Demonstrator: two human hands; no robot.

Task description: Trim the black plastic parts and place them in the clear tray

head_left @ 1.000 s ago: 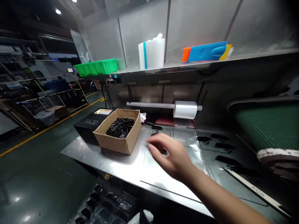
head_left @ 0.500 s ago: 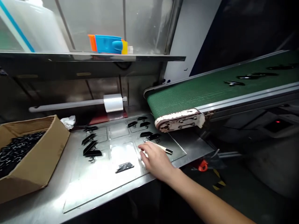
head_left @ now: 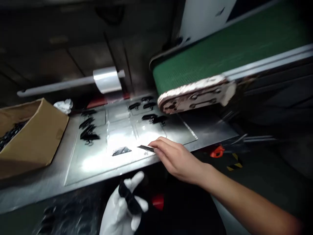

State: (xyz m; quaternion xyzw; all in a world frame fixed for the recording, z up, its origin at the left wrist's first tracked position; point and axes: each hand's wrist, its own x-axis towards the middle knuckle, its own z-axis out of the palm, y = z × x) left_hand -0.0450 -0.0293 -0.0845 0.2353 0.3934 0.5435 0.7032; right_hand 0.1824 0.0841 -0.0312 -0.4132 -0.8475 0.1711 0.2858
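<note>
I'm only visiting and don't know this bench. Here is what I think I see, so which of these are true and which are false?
1. The right hand pinches a thin grey strip at the edge of the clear plastic sheet. True.
2. The white-gloved left hand is empty. False: it grips a small black part.
3. The brown cardboard box sits on the green conveyor belt. False: it stands on the steel table, left of the sheet.
4. Several black clips lie on the sheet. True.
5. The roll of clear film sits on a rod behind the table. True.
</note>
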